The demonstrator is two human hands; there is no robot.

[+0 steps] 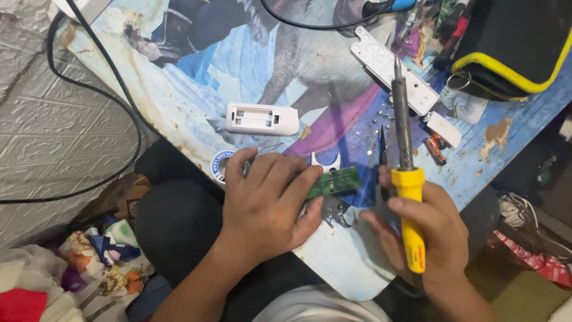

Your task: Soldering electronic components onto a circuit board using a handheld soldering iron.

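Pinning the green circuit board [333,182] flat at the table edge [351,262], the left hand [268,200] lies dangerously close should the yellow-handled soldering iron [406,173], gripped upright in the closed right hand [426,229], slip and burn fingers.

left hand [268,200] presses a green circuit board [333,182] on the desk [333,256]; right hand [426,229] grips a yellow-handled soldering iron [407,173] beside it.

My 1 head camera looks steeply down, close over my lap and the table edge [357,280], my hands low in frame.
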